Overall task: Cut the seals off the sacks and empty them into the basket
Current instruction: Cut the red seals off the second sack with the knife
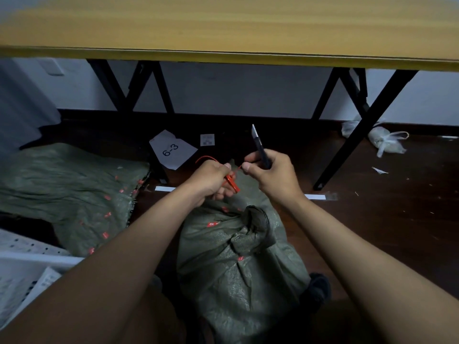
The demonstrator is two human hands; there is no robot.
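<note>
Two green woven sacks lie on the dark floor: one full sack (238,264) stands between the person's forearms with its neck bunched and twisted at the top; one flat sack (72,189) lies spread out to the left, dotted with small red marks; one red plastic seal (229,181) is in view, its thin strap looping up past the left fingers and running across to the right thumb; one utility knife (260,147) points up and away, its blade bared at the tip; one white basket (22,276) shows only in part at the lower left corner. Both forearms reach forward over the full sack, hands close together just above its neck; the left hand (213,180) curls round the seal's tag and pinches it; the right hand (272,175) grips the knife handle in a closed fist, thumb pressed to the strap's end. Behind stand one yellow-topped table (223,55) on black legs, one paper marked "6-3" (172,148), and one white plastic bag (383,141) at the right.
</note>
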